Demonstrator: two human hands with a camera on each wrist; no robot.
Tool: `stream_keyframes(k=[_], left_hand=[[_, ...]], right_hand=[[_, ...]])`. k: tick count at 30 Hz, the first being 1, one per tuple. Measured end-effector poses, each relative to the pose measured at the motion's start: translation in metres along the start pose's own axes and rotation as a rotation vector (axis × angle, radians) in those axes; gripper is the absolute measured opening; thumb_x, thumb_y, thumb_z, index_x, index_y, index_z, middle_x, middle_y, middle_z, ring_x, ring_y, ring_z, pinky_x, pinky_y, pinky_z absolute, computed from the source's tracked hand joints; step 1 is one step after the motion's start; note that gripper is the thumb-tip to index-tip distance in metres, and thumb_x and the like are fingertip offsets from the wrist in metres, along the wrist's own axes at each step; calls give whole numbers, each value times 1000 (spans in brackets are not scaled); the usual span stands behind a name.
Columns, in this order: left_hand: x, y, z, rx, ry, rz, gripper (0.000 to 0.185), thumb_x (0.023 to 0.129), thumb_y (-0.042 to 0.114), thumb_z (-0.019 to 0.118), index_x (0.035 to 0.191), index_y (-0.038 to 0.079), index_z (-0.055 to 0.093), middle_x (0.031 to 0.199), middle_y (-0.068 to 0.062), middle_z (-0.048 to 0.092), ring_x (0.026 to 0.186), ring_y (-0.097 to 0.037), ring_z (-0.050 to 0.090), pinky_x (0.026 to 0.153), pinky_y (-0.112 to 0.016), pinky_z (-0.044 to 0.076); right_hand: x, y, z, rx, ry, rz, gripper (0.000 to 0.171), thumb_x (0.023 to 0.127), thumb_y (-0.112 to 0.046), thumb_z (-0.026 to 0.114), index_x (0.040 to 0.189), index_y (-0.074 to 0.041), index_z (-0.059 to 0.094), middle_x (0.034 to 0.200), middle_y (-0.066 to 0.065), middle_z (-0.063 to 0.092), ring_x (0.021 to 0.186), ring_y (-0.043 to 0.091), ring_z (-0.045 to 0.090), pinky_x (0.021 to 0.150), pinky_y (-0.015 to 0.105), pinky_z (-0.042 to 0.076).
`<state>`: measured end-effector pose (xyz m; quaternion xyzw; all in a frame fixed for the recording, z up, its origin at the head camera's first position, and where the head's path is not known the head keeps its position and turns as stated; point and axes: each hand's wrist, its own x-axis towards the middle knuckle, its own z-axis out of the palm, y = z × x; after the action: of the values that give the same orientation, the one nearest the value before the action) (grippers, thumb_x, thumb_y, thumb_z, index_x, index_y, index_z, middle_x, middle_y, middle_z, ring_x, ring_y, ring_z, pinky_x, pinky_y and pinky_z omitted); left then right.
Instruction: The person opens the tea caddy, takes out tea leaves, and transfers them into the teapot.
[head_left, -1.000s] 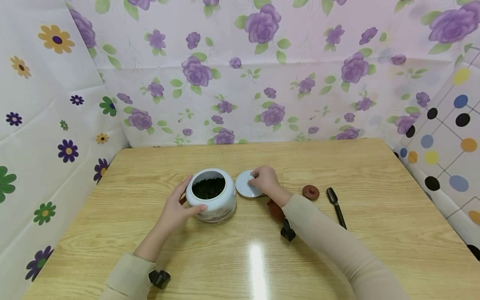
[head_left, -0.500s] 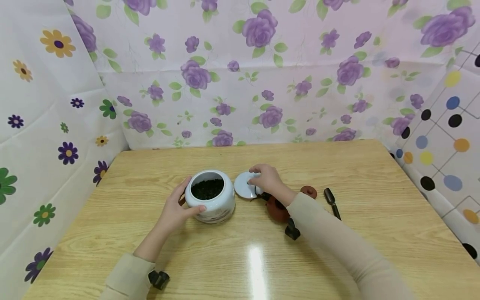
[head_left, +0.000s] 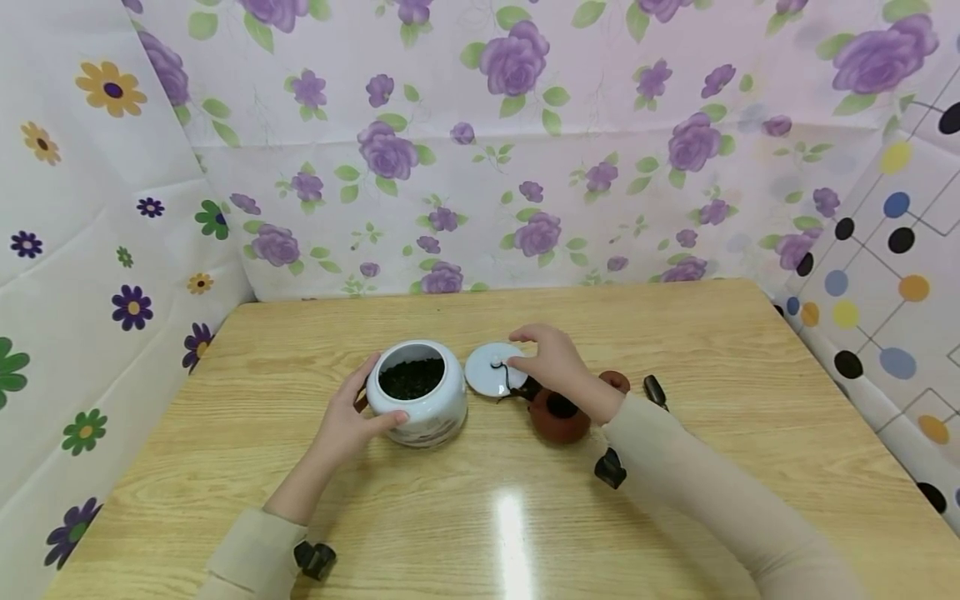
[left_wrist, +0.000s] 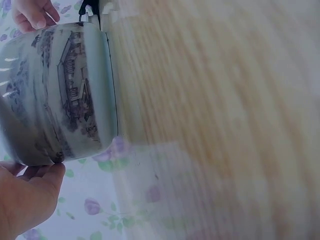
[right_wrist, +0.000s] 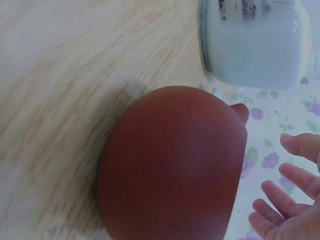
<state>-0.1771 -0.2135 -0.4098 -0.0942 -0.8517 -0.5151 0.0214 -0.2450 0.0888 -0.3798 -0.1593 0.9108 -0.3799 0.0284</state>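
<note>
A white porcelain jar (head_left: 435, 417) with dark leafy bits inside stands on the table, its mouth tipped slightly toward me. My left hand (head_left: 351, 423) grips its left side, thumb across the front; painted buildings show on the jar (left_wrist: 75, 85) in the left wrist view. To its right lies the jar's white lid (head_left: 486, 371), knob up, with a dark cord over it. My right hand (head_left: 561, 365) hovers by the lid's right edge with spread fingers, holding nothing. Beneath that wrist sits a red-brown clay teapot (head_left: 557, 427) without its lid, large in the right wrist view.
Behind the right forearm lies the small clay teapot lid (head_left: 615, 381), partly covered. Farther right is a black scoop (head_left: 655, 389), its handle hidden by the sleeve. The wooden table (head_left: 420, 517) meets flowered cloth walls at the back and left.
My right hand has let go of the white lid's knob and drawn back to the right, uncovering the lid and more of the teapot. The left hand stays on the jar.
</note>
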Motion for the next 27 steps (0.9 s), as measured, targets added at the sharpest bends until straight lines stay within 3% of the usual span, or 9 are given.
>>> stream_keyframes(k=[9,20,23,25,27], left_hand=[[0,2,1,-15,4,5,91,73,15,77,146,7,22,152,-16,19,139,-33,19,109,-53,28],[0,0,1,-23,8,18,92,73,18,78,147,12,23,152,-13,20,139,-31,19,109,-54,28],[1,-1,1,-20,6,19,93,72,19,78,147,13,23,152,-13,20,139,-31,20,109,-54,28],[0,-1,1,-10,6,13,93,72,19,78,147,14,23,152,-13,20,139,-32,20,109,-54,29],[0,-1,0,-4,7,9,93,72,19,78,147,14,22,152,-14,20,139,-32,20,108,-54,29]], right_hand=[[-24,9,-18,-6,69,-1,39,86,-22,65,122,-11,58,127,11,55,121,31,47,98,49,42],[-52,24,-35,-82,120,-13,42,86,-22,64,125,-8,56,126,15,55,117,34,49,93,50,45],[-62,30,-37,-71,117,-3,42,85,-20,65,124,-7,56,123,17,55,83,30,59,68,40,52],[-68,35,-38,-74,123,-6,41,84,-18,66,123,-6,57,115,17,56,63,23,53,54,33,46],[-73,39,-38,-79,135,-24,40,83,-16,67,120,-5,59,105,17,57,56,18,43,50,29,39]])
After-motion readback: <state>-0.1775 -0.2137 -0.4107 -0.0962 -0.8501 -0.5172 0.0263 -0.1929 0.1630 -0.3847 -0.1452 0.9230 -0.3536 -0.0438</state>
